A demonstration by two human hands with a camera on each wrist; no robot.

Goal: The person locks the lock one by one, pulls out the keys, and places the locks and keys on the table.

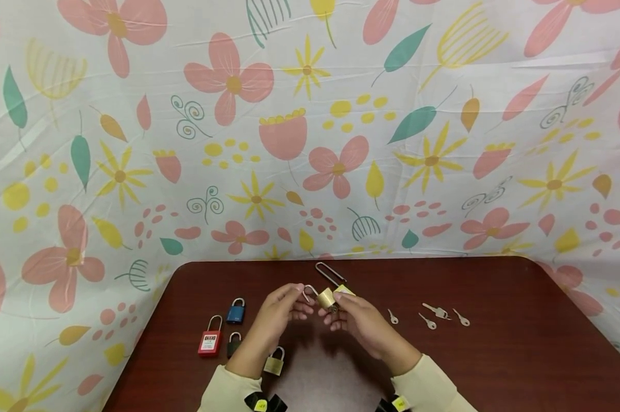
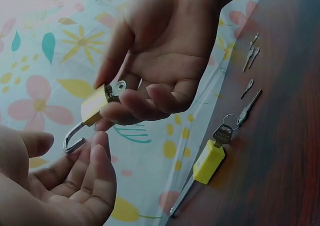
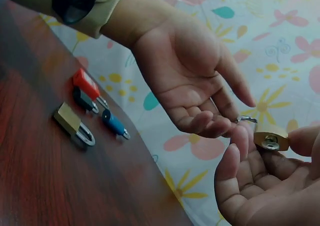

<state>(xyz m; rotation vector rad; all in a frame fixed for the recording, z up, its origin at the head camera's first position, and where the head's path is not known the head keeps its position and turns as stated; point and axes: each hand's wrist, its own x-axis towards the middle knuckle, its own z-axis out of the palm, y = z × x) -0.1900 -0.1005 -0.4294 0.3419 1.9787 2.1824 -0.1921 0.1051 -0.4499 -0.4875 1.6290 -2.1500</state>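
Note:
A brass padlock (image 1: 326,298) is held up over the table, its shackle swung out of the body. My right hand (image 1: 363,320) pinches its body between thumb and fingers. A silver key (image 2: 120,87) sits in the padlock's bottom. My left hand (image 1: 281,306) is at the hooked shackle (image 2: 74,140); its fingertips touch the shackle and its thumb stands a little apart from it. Behind the right hand lies a yellow padlock (image 2: 209,162) with a long shackle, a key and ring at its end.
On the left of the dark table (image 1: 521,355) lie a red padlock (image 1: 209,337), a blue padlock (image 1: 236,312), a black padlock (image 1: 233,342) and another brass padlock (image 1: 274,363). Several loose keys (image 1: 437,311) lie to the right. A flowered cloth (image 1: 289,189) hangs behind.

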